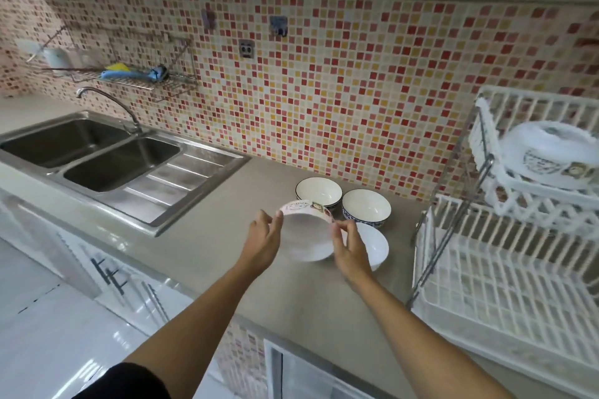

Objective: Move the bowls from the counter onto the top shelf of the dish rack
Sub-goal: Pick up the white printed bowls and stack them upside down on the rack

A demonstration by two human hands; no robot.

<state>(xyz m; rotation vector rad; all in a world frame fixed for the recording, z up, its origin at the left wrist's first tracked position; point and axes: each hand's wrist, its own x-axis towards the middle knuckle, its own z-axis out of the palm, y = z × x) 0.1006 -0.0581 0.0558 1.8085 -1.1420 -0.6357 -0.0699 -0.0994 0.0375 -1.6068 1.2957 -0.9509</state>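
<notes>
Head view, bowl pickup. I hold the patterned bowl between my left hand and right hand, fingers closed on opposite sides of its rim, tilted so its white inside faces me; gripping both sides likely steadies it for the carry. Three bowls wait on the counter: a plain white bowl just behind my right hand and two dark-rimmed bowls side by side near the tiled wall. The dish rack stands to the right; its top shelf already carries one overturned bowl, apparently inverted to drain.
</notes>
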